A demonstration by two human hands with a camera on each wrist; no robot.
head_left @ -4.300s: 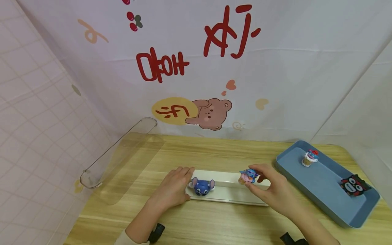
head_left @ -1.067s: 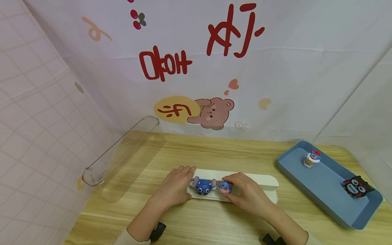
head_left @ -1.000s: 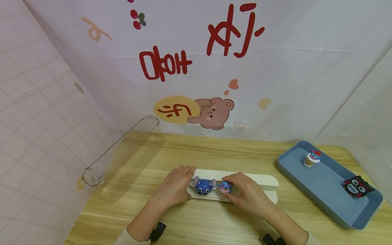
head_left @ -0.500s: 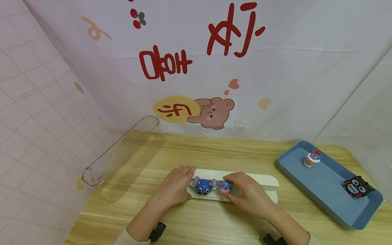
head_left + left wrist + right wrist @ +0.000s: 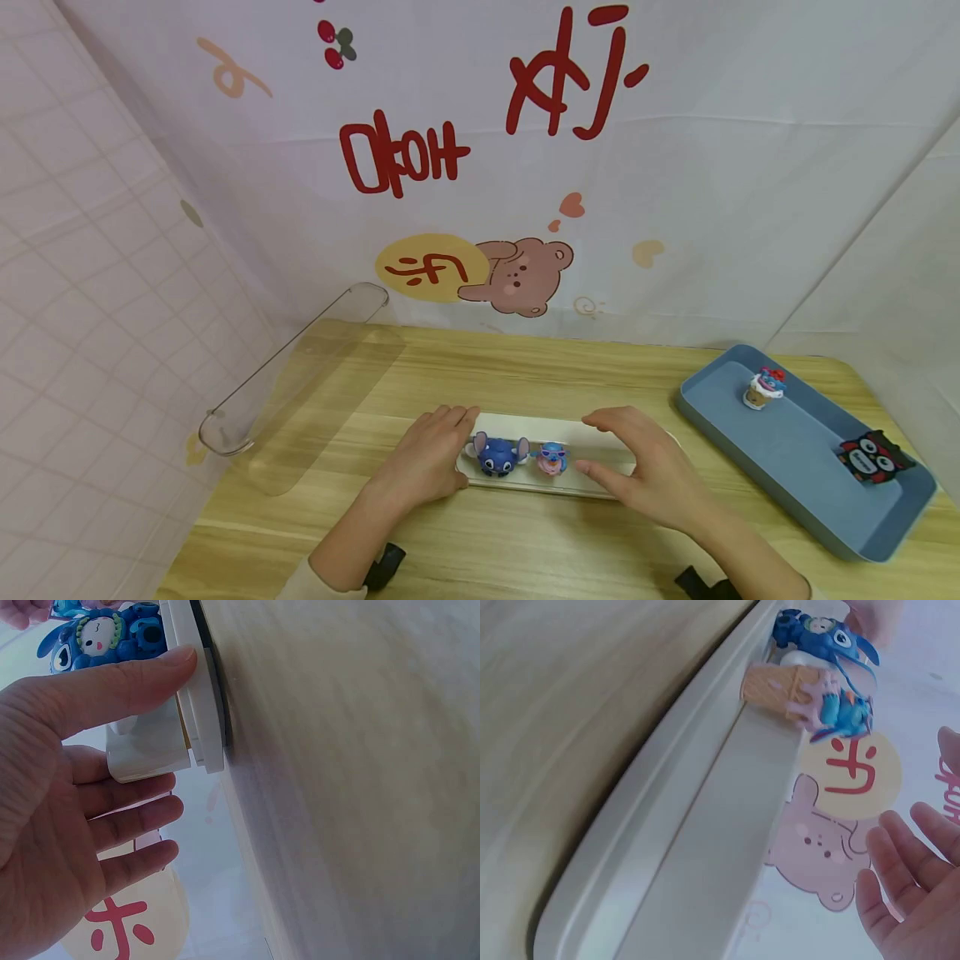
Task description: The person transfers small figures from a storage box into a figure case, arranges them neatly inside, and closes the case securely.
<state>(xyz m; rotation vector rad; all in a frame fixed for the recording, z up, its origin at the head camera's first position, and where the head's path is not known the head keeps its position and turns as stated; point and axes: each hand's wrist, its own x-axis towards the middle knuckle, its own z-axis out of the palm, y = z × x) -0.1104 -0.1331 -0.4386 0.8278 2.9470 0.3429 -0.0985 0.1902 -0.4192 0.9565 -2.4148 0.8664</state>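
Note:
My left hand (image 5: 422,457) grips the left end of a long white stepped stand (image 5: 600,482). In the left wrist view the thumb lies on its front edge and the fingers reach around its end. On the stand's lower step stand a big-eared dark blue figurine (image 5: 497,456) and, just right of it, a blue figurine in sunglasses on a pink ice cream cone (image 5: 552,459). My right hand (image 5: 654,467) hovers above the stand's right part, fingers apart and holding nothing. In the right wrist view the ice cream figurine (image 5: 799,694) is upright, free of that hand.
At the right lies a blue tray (image 5: 795,467) with another ice cream figurine (image 5: 764,388) and a black-and-red owl piece (image 5: 872,457). A clear plastic cover (image 5: 322,392) rests at the left. Printed white cloth (image 5: 675,183) hangs behind the wooden table (image 5: 525,542).
My right hand brought the ice cream figurine leftward, set it beside the dark blue one, and has let go, drawing back to the right. The left hand has stayed on the stand.

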